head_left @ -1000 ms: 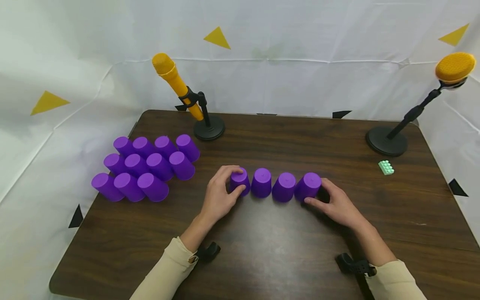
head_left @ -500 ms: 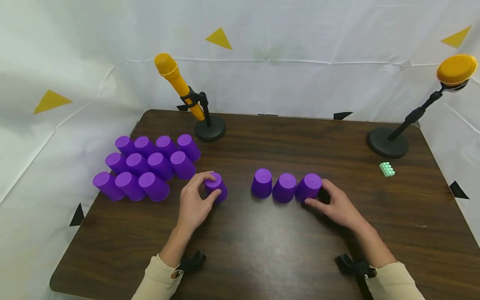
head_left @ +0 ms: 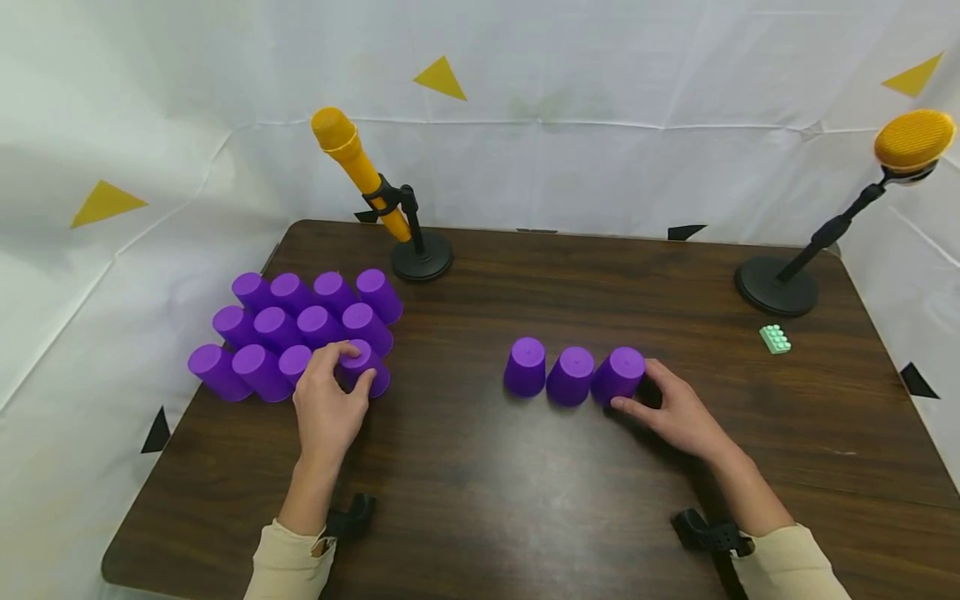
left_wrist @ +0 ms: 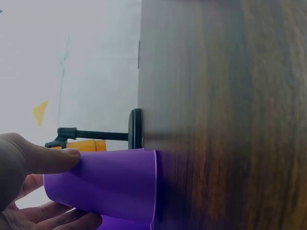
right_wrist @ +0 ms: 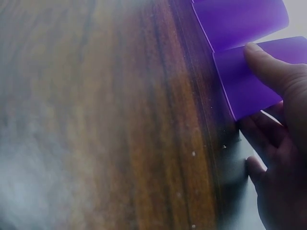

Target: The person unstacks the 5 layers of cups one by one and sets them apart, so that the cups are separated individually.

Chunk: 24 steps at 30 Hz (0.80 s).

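My left hand grips an upside-down purple cup between thumb and fingers, at the right end of the front row of a block of purple cups. In the left wrist view this cup's rim is at the table surface. My right hand holds the rightmost cup of a short row, its thumb on the near side and fingers behind. Beside that cup stand a middle cup and a left cup, both upside down.
A yellow microphone on a black stand is behind the cup block. Another yellow microphone on a stand is at the back right, with a mint toy brick before it. White sheeting hangs behind the brown table.
My left hand has carried the left-end cup of the middle row leftward to the front row of the block. The right hand has stayed at its cup.
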Tool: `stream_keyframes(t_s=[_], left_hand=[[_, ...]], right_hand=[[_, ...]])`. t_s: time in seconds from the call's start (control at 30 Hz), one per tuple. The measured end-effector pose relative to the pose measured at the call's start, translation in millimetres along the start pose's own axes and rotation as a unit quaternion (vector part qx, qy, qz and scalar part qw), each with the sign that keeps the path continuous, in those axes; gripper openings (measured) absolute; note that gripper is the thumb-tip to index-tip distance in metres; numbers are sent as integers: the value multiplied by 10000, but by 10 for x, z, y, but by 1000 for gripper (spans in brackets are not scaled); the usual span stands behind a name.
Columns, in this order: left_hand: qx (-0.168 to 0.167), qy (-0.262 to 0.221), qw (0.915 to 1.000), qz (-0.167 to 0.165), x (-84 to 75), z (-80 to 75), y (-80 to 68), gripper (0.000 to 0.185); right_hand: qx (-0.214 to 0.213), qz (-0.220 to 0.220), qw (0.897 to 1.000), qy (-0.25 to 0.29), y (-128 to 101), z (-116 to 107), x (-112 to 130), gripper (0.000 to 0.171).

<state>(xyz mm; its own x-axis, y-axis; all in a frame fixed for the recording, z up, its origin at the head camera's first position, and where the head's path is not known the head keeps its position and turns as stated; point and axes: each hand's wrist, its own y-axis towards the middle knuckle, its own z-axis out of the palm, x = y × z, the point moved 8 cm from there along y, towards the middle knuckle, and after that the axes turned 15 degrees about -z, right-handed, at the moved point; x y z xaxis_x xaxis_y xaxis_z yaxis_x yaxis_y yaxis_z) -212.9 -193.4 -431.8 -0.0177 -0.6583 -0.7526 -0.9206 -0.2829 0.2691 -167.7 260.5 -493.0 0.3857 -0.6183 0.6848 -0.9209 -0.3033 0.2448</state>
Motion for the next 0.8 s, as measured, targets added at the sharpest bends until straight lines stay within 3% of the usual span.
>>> stream_keyframes(t_s=[0.8], left_hand=[[-248, 343, 9991, 60, -54, -149, -39, 35]], right_hand=[[-51, -145, 9999, 15, 7, -17, 22, 54]])
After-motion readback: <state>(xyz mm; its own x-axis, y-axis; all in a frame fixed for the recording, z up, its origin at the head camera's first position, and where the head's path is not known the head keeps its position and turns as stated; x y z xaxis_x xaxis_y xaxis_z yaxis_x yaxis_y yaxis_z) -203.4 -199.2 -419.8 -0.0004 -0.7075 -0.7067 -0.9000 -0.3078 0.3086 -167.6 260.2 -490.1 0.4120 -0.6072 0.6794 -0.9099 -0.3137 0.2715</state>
